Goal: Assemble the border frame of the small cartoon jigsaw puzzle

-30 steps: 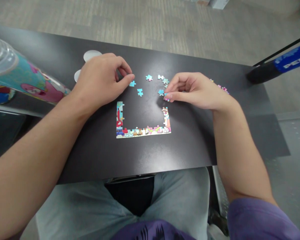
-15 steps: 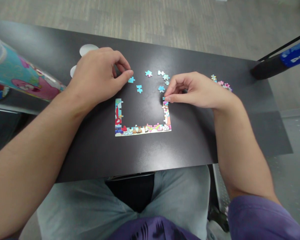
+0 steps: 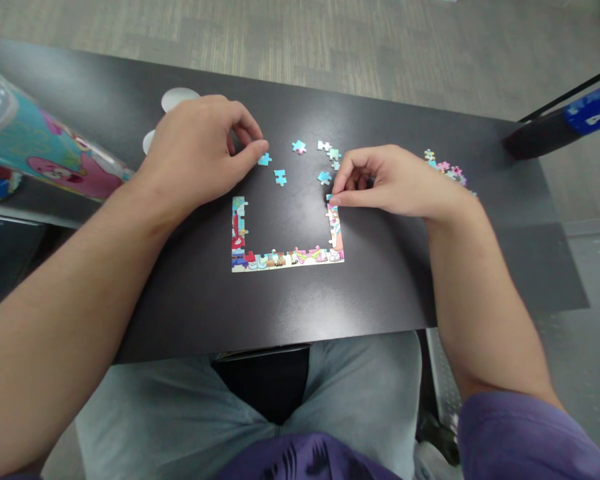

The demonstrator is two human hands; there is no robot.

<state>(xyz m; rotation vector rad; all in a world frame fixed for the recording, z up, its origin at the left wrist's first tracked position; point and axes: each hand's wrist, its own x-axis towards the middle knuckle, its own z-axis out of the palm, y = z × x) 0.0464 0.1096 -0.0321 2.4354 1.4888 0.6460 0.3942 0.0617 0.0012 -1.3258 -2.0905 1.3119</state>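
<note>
A partly joined jigsaw puzzle border [image 3: 287, 259] lies on the dark table, with a bottom row and two sides forming a U. At the top of its right side, my right hand [image 3: 375, 177] pinches a small puzzle piece [image 3: 329, 198] between thumb and fingertips, touching the column. My left hand [image 3: 207, 147] is curled above and left of the border, thumb and forefinger brought together. Just under that thumb tip is a blue puzzle piece [image 3: 265, 160]; whether the fingers grip anything is hidden. Between the hands lie a loose blue piece [image 3: 280, 177] and another blue piece [image 3: 324, 177].
Farther back are a blue-and-pink piece [image 3: 299, 147] and several pale pieces [image 3: 334, 154]. A heap of pieces [image 3: 450, 171] sits beyond my right wrist. At left stand a cartoon-printed tube [image 3: 65, 153] and white discs [image 3: 179, 98]. A dark-and-blue cylindrical object [image 3: 545, 130] is at the right edge.
Both hands keep nearly the same pose. The whole view has shifted by a few pixels, and the pieces lie as before.
</note>
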